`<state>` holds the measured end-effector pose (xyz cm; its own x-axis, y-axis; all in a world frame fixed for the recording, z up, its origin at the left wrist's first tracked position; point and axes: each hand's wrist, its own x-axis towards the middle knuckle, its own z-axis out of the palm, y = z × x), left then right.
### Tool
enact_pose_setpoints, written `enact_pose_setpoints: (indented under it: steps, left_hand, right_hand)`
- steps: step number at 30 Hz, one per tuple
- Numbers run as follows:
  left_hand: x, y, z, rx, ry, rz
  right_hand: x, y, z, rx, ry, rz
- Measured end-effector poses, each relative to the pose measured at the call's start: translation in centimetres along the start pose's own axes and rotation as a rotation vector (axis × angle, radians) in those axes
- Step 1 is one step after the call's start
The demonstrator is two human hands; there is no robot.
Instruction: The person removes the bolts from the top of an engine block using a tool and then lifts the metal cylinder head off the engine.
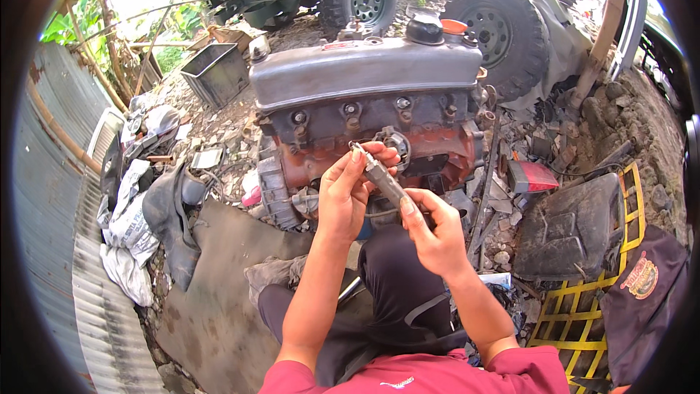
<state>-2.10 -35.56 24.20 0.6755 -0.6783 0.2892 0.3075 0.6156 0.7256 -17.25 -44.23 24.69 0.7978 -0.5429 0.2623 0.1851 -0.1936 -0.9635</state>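
The engine (368, 111) stands just beyond the person's hands, and its recessed front could swallow anything dropped there; its edges close off forward reach, leaving room mainly above and to the sides. The grey-brown mat (219, 284) spreads to the left and looks the widest flat patch, though rubble (226, 128) lies past its far edge, where a fallen piece could be lost among the stones. To the right, the yellow grid (572, 314) and the black panel (569, 226) crowd the ground, so a wide swing of that elbow could catch them. The raised knee (401, 263) sits just below the hands and limits any lowering. The right hand (436, 230) grips the lower end of the dark metal part (384, 181), thumb along it, while the left hand (348, 182) pinches near its upper end. The part is held in the air between engine and knee, tilted, top toward the left; an uneven pull between the hands could make it twist or slip. The small bright tip (356, 147) at the left fingertips could bend if squeezed askew; whether it is a separate piece cannot be told
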Motion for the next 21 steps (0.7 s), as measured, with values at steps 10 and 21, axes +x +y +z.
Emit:
enact_pose_setpoints:
  steps: [10,21]
  left_hand:
    - [0.3,-1.6,1.9,-0.014,-0.312,0.097]
    - [-1.0,-0.5,1.8,0.182,-0.148,0.237]
  right_hand:
    - [-1.1,2.1,-0.8,-0.142,0.149,-0.349]
    - [-0.8,5.0,0.1,0.014,0.234,-0.479]
